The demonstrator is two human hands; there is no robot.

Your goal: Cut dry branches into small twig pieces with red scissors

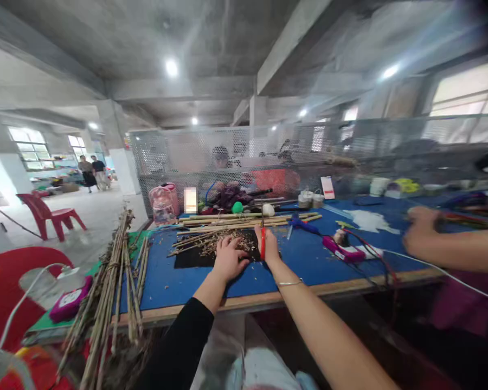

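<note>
My left hand lies over a pile of short brown plant scraps, its fingers spread. The scraps rest on a black mat on the blue tabletop. Close by on the right, my right hand grips scissors with red handles, the blades pointing away from me. Just behind both hands, long thin stalks lie crosswise on the table.
A thick bundle of dry stalks leans over the table's left end. Purple power strips with cords sit right and left. At right, a co-worker's hand reaches over the table. A mesh partition stands behind; a red chair is at left.
</note>
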